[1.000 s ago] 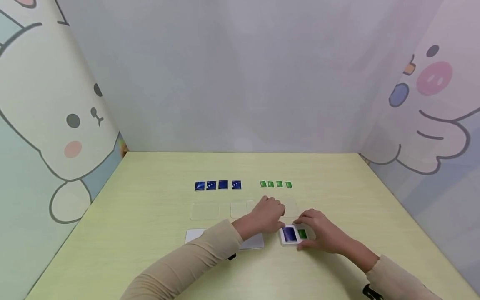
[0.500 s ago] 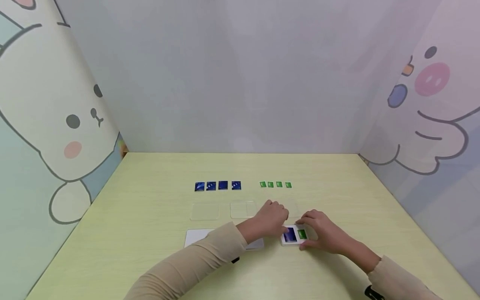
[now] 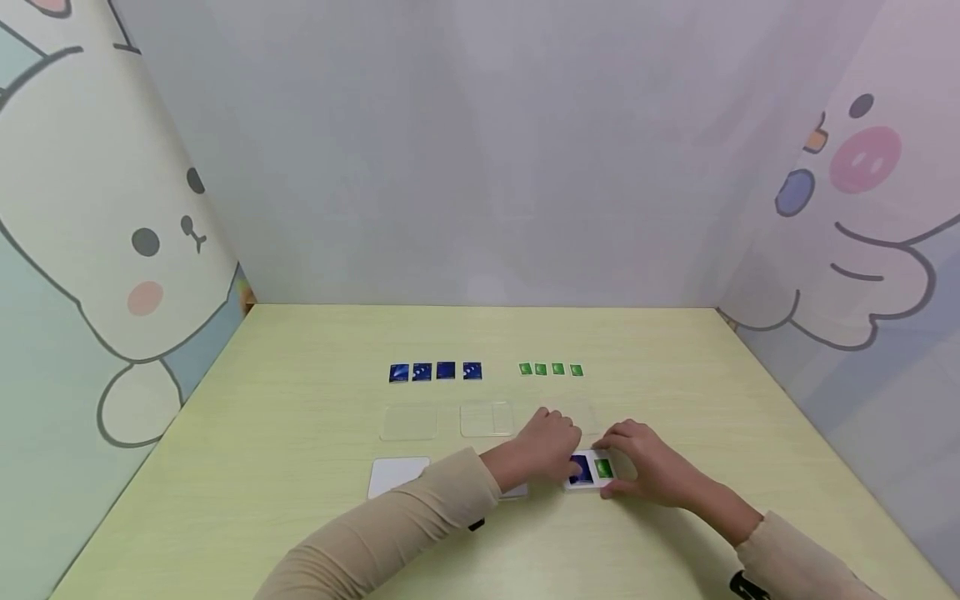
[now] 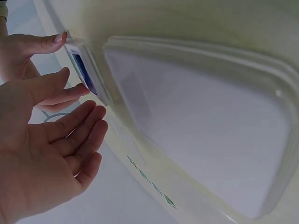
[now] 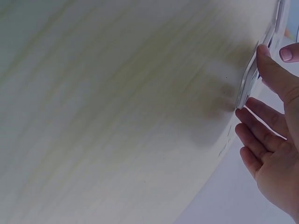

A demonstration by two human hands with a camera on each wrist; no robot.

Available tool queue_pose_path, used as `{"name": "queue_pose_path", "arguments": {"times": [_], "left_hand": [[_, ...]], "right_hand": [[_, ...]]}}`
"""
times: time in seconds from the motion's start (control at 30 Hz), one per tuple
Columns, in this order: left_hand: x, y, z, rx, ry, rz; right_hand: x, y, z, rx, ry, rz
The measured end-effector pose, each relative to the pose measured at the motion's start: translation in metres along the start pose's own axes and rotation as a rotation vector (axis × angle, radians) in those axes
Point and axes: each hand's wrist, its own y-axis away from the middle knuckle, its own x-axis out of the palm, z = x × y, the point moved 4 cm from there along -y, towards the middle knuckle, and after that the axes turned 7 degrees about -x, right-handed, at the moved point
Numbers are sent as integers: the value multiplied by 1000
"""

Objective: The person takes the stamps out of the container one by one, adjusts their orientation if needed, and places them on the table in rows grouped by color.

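A small white box [image 3: 595, 483] with a clear rim lies on the table, bearing a dark blue square [image 3: 583, 477] and a smaller green rectangle [image 3: 603, 468]. My right hand [image 3: 647, 468] holds the box at its right end, thumb on the near edge and fingers on the far edge. From the left, my left hand [image 3: 542, 447] reaches over, its thumb on the blue square. Seen from the left wrist, the left fingers [image 4: 74, 135] are loosely bent with nothing between them. The box's left edge is hidden behind the left hand in the head view.
Left of the hands lies a larger white box [image 3: 397, 475]; another white one [image 3: 516, 490] is mostly behind the left forearm. Clear lids [image 3: 409, 422] lie in a row beyond. Farther back are several blue squares [image 3: 446, 370] and several green rectangles [image 3: 541, 369].
My left hand has shifted right and slightly nearer, its thumb coming onto the blue square. The right hand keeps its hold, and the box has slid a little to the right.
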Motion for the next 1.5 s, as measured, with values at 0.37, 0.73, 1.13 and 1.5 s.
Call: {"name": "queue_pose_path", "arguments": {"times": [0.37,0.73,1.13,1.5], "left_hand": [[5,-2,-3,4,-11,3],[4,-2,-6,3,4,4],[4,-2,-7,-2,12,-9],[3,-3,-8,-33,-13,0]], "right_hand": [[3,1,-1,-21,-2,-14],[4,-1,-2,-9,-2,-14],[3,-3,-2,-3,-25,-12],[4,-3,-6,33,-67,9]]}}
